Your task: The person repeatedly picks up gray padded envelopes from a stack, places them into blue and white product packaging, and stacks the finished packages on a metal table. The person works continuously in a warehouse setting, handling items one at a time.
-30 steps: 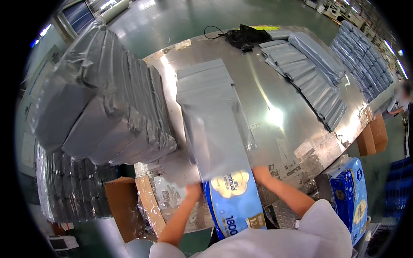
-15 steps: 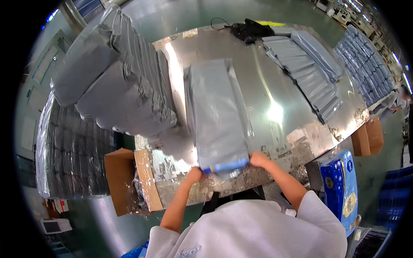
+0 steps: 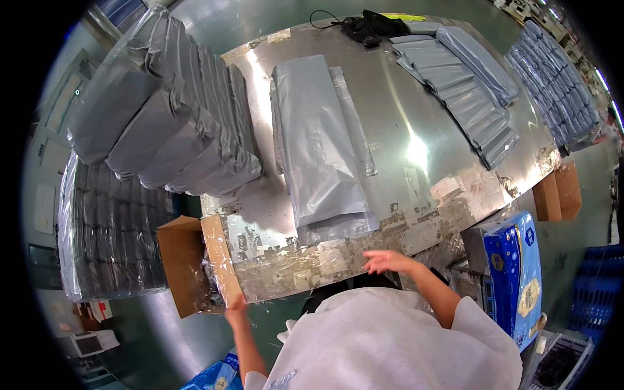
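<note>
A grey plastic package (image 3: 322, 149) lies lengthwise on the metal table in front of me, its near end flattened toward the worn table edge. My right hand (image 3: 388, 261) hovers just short of that edge, fingers stretched and holding nothing. At the lower left, my left hand (image 3: 236, 311) is beside the front corner of an open cardboard box (image 3: 181, 263). Blur on its fingers hides whether it grips anything. Crumpled clear plastic shows inside the box.
A tall stack of grey packages (image 3: 175, 117) stands on the table's left side. Flat grey bags (image 3: 455, 97) lie at the far right, next to a black bundle with a cord (image 3: 374, 27). Blue packs (image 3: 513, 276) stand by my right arm, near another cardboard box (image 3: 558, 192).
Both hands have left the package's near end. The left has swung down-left to the box; the right has drawn back and opened. The blue strip at that end is no longer visible.
</note>
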A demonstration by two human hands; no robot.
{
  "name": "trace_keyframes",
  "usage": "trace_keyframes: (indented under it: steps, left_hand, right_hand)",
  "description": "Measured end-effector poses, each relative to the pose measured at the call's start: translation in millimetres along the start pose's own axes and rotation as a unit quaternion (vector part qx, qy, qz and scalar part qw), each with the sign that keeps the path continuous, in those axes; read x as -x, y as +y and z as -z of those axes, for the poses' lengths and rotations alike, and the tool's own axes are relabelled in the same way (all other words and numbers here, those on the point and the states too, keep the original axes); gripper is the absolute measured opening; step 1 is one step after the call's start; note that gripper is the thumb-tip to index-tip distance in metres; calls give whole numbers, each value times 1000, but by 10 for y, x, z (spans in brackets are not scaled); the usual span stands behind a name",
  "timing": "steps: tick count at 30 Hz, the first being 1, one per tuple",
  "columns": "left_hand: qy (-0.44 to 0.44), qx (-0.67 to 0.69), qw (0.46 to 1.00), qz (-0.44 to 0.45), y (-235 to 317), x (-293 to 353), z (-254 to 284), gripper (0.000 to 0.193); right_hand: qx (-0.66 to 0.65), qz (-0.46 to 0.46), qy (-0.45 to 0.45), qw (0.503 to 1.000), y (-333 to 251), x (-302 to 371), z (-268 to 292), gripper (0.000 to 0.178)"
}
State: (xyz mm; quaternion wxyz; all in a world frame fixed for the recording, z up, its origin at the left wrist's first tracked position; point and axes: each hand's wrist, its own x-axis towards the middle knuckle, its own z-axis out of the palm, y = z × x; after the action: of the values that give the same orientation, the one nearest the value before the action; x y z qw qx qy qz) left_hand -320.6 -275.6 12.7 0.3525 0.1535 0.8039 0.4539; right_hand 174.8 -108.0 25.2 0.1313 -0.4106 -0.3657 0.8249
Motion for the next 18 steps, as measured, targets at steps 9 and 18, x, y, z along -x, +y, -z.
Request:
trace_keyframes:
  steps: [9, 18]
  left_hand:
    - [83, -495, 766, -403, 1259, -489, -1239, 66]
    - [-315, -509, 529, -601, 1371, -659, -2408, 40]
  right_hand:
    - [827, 304, 250, 402, -949, -490, 471, 60]
    - [743, 356, 86, 560, -931, -829, 969, 25]
